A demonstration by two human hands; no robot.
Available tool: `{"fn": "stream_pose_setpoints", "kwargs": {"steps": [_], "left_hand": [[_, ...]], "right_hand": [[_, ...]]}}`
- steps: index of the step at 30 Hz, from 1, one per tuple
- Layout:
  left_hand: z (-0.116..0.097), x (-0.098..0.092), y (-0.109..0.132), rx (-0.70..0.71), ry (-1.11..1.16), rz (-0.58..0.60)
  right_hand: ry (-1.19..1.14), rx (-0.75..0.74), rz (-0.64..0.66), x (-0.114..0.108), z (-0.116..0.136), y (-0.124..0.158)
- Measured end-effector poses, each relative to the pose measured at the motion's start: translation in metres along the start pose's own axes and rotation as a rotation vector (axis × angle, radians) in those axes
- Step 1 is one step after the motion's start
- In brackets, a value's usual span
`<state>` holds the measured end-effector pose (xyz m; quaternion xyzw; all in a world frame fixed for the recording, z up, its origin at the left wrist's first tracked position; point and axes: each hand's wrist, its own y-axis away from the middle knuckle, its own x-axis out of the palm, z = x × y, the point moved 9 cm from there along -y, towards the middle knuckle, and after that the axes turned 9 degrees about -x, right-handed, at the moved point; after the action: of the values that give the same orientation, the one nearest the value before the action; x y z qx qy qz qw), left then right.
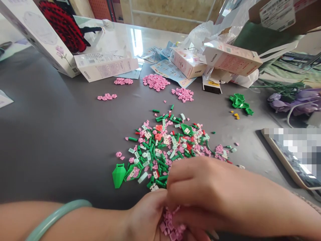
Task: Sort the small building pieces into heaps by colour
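- At the near edge of the dark grey surface (62,134), the left hand (146,214), with a pale green bangle (57,214) on its wrist, cups a clump of small pink bricks (172,224).
- The right hand (200,190) sits just above it at 5 o'clock, its fingers (180,175) bunched together over the clump; whether they clamp a brick is hidden.
- At 12 o'clock, touching the fingers, spreads a heap of mixed green, pink, white and red bricks (163,150), with a green vase-shaped piece (118,175) on its 9 o'clock rim.
- Farther out at 12 o'clock lie four smaller pink piles (152,82), then open boxes (188,62) and instruction sheets (170,63).
- At 2 o'clock sit green leaf pieces (239,103) and small yellow bricks (235,115).
- At 3 to 4 o'clock, a phone (293,157) lies near the right edge, its screen blurred.
- Wide bare surface stretches at 9 o'clock; room is tighter toward 3 o'clock.
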<state>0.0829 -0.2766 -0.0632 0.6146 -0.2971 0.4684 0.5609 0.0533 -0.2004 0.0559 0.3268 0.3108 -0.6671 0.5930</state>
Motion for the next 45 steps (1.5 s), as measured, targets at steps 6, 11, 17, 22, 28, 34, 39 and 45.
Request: {"fn": "stream_pose_setpoints", "kwargs": {"steps": [6, 11, 17, 22, 28, 34, 39, 45], "left_hand": [[0.002, -0.009, -0.003, 0.023, -0.023, -0.077], [0.002, -0.009, -0.001, 0.024, -0.069, -0.069], [0.001, -0.012, 0.0, 0.028, -0.092, -0.112], [-0.004, -0.011, 0.002, 0.022, -0.084, -0.174], [-0.002, -0.009, 0.007, -0.06, -0.105, -0.29], [-0.002, -0.006, 0.009, -0.054, -0.119, -0.291], [-0.003, -0.006, 0.01, -0.071, -0.138, -0.318], [-0.001, -0.007, 0.004, -0.045, -0.121, -0.235]], "right_hand": [[0.238, 0.128, -0.031, -0.018, -0.036, -0.025], [0.426, -0.004, 0.135, 0.004, -0.047, -0.076], [0.504, -0.049, 0.243, 0.019, -0.056, -0.095], [0.515, 0.013, 0.282, 0.016, -0.056, -0.096], [0.507, 0.023, 0.279, 0.016, -0.049, -0.1], [0.485, 0.045, 0.325, 0.02, -0.05, -0.099], [0.322, 0.098, 0.264, 0.005, -0.049, -0.08], [0.083, 0.129, 0.049, 0.001, -0.036, -0.039]]}}
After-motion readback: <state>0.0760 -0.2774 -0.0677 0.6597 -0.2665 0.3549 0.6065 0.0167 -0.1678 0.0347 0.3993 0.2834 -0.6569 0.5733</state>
